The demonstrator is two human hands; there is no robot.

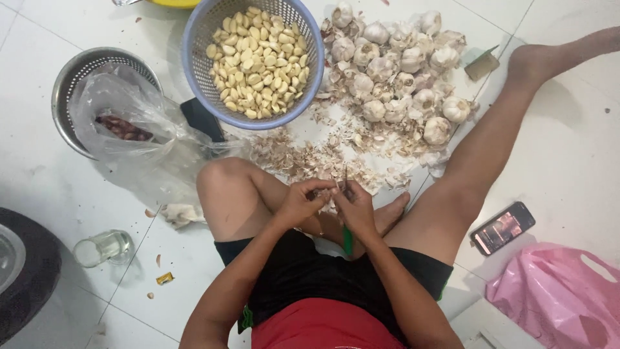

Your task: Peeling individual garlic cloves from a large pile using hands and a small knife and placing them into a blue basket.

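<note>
Both hands' grips meet over white floor tiles (568, 161) littered with garlic skins (310, 155).

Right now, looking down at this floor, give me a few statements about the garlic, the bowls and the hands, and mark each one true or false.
1. The blue basket holds peeled garlic cloves. True.
2. The whole garlic bulbs lie in the metal bowl. False: they are heaped on the floor, right of the basket; the metal bowl holds a clear plastic bag.
3. The right hand holds a knife with a green handle. True.
4. The left hand rests flat on the floor. False: it is raised close to the right hand, above the legs.
5. A phone lies on the floor near a pink bag. True.
</note>
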